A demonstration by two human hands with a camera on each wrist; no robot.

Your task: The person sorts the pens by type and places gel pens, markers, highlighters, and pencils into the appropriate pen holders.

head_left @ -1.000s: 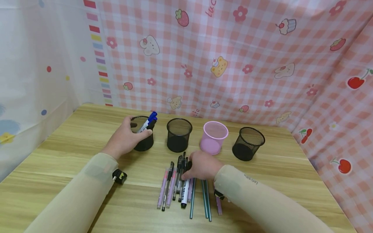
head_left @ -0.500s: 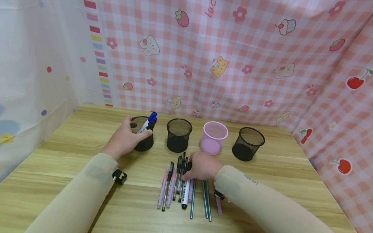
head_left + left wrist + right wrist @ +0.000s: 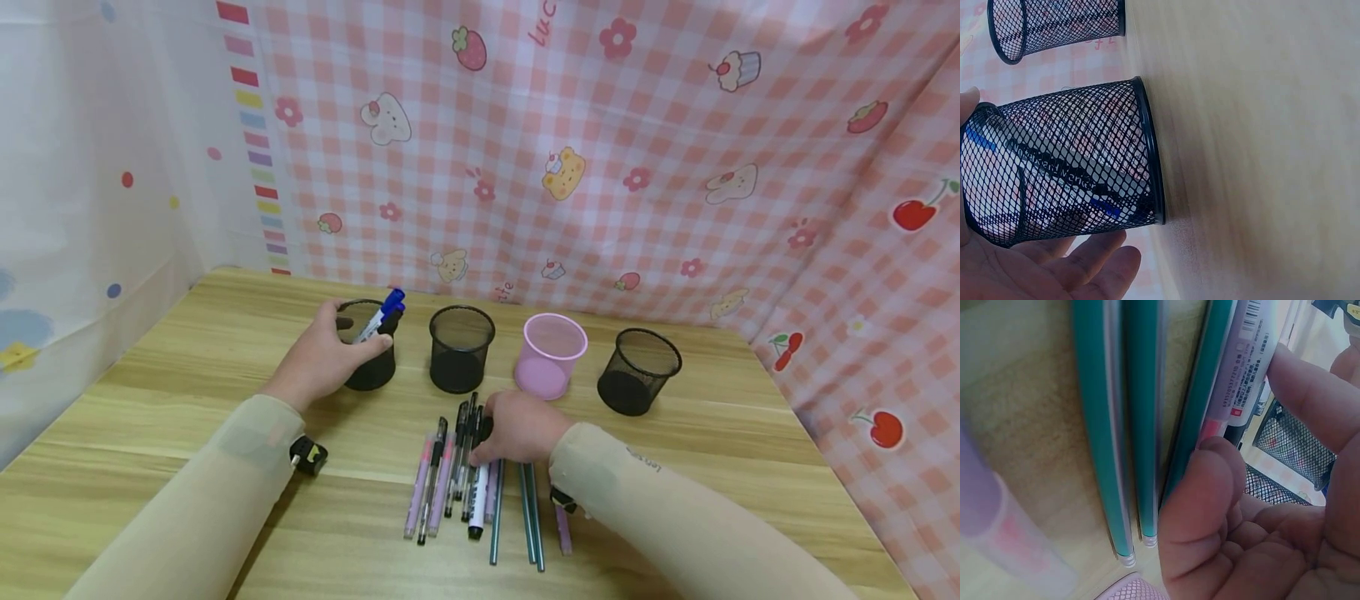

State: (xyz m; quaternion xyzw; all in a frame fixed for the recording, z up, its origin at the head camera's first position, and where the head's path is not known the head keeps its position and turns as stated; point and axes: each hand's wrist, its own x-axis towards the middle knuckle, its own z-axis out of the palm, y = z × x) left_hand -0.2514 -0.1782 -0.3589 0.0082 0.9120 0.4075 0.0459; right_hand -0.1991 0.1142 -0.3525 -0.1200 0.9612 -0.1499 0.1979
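I have the left hand (image 3: pixel 318 358) reaching in from the near left, forearm slanting away, fingers and thumb curled round the leftmost black mesh cup (image 3: pixel 369 375). That cup stands upright, a blue-capped marker (image 3: pixel 390 305) leaning to the right inside it; through the mesh I can read "Marker" on a barrel.

Over to the right hand (image 3: pixel 525 427): its forearm angles in from the near right, wrist bent over the pens, thumb and finger pinching the black-capped end of a white marker (image 3: pixel 477 500). That marker lies on the table (image 3: pixel 345 525), between black gel pens on its left and teal pencils (image 3: pixel 535 517) on its right. Its label carries a barcode, a red square and lines too small to read. On the right sleeve (image 3: pixel 660 492), small script looks like "Let's". The checked cloth (image 3: pixel 495 125) shows "luc", cut off above.
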